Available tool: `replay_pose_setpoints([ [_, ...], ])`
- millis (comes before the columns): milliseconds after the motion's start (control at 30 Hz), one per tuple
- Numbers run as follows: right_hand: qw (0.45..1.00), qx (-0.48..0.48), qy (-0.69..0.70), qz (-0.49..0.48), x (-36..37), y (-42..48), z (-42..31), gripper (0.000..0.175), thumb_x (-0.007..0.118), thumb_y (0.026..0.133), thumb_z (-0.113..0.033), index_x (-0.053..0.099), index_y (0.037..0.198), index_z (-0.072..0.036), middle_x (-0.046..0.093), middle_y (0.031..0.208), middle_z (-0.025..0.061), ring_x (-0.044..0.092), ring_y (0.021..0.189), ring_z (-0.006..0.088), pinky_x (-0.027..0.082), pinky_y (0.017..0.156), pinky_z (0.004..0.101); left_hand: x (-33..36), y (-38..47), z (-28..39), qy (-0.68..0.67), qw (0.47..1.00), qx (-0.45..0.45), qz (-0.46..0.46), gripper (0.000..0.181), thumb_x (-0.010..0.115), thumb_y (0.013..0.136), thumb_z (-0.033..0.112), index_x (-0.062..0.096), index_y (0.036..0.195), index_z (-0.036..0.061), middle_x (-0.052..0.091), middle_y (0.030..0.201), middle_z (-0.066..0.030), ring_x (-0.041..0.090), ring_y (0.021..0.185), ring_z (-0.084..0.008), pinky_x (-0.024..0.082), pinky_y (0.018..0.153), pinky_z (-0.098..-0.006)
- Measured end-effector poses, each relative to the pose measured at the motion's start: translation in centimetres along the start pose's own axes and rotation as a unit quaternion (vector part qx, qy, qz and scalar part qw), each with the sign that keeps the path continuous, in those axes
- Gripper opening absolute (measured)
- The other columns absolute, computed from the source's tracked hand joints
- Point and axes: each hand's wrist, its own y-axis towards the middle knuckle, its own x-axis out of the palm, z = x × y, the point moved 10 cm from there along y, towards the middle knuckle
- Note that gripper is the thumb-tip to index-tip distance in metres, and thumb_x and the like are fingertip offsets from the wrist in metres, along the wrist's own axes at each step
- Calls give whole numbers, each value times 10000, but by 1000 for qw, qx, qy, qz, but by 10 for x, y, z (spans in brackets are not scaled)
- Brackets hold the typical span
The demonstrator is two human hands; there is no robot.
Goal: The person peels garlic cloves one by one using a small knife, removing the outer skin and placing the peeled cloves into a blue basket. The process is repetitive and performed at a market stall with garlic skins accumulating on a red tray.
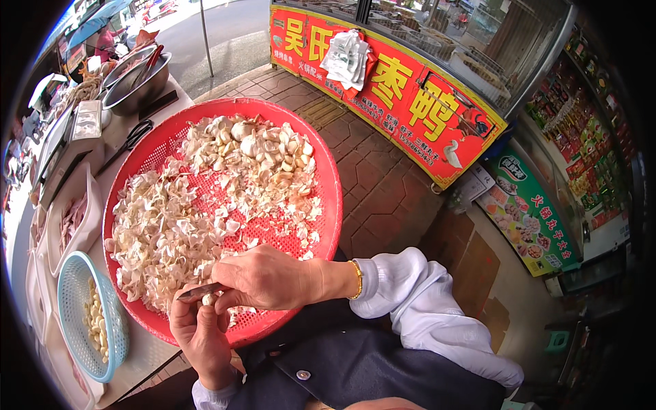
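Over the near edge of a round red plastic sieve basket (pixel 335 205), my two hands meet. Between the fingertips of my left hand (pixel 200 328) is a garlic clove (pixel 208 300). My right hand (pixel 266 279) grips a small dark-bladed knife (pixel 202 291), its blade lying against the clove; the handle is hidden in my fingers. Papery garlic skins (pixel 159 220) cover much of the basket's left side. Whole garlic bulbs (pixel 246 136) and loose cloves (pixel 287 159) lie towards its far side.
A light-blue plastic basket (pixel 120 333) of peeled cloves (pixel 96 328) stands on the table to the left. Behind it are a white tray of meat (pixel 74 220), black scissors (pixel 134 139), a scale (pixel 77 138) and metal bowls (pixel 141 84). Beyond the tiled pavement stands a red-fronted display stall (pixel 369 92).
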Motion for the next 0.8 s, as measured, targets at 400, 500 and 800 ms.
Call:
replay_pose_setpoints([
  [400, 993, -82, -73, 46, -11, -4, -19, 253, 728, 826, -200, 527, 836, -47, 500, 708, 85, 595, 630, 302, 454, 506, 411, 31, -5, -24, -278, 949, -125, -78, 294, 771, 878, 238, 582, 1013, 57, 561, 954, -7, 494, 749, -74, 369, 542, -203],
  [500, 992, -79, -72, 65, -15, -7, -22, 238, 746, 798, -160, 544, 832, -39, 491, 707, 83, 587, 615, 297, 448, 491, 405, 33, -5, -22, -276, 952, -108, -82, 291, 775, 874, 221, 603, 1037, 52, 569, 971, -10, 513, 778, -79, 390, 558, -202],
  [800, 997, -28, -73, 13, -8, -13, -12, 268, 780, 792, -166, 557, 863, -36, 524, 749, 96, 604, 637, 292, 464, 524, 384, 33, -6, -21, -233, 964, -116, -61, 326, 795, 856, 228, 600, 1016, 21, 574, 971, -34, 528, 750, -91, 403, 581, -211],
])
